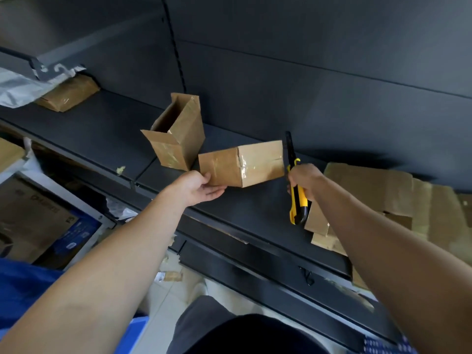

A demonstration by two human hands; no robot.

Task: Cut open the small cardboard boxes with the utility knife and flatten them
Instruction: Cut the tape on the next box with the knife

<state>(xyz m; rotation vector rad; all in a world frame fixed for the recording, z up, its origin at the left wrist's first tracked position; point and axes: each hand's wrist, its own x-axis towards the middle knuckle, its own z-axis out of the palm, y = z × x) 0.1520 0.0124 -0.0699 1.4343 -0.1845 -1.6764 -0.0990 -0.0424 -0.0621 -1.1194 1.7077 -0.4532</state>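
A small taped cardboard box [245, 163] lies on its side on the dark shelf [107, 134]. My left hand [195, 187] holds its near left corner, thumb on the face and fingers underneath. My right hand [305, 181] grips a yellow and black utility knife [296, 190] just right of that box, blade end pointing up and away. A second small box [178, 134] stands upright behind and to the left, its top open.
Flattened cardboard pieces [383, 195] are piled on the shelf to the right, under my right forearm. Another taped box [67, 93] and a grey plastic bag [18, 88] sit at the far left. Below the shelf, larger printed boxes [38, 218] stand on the floor.
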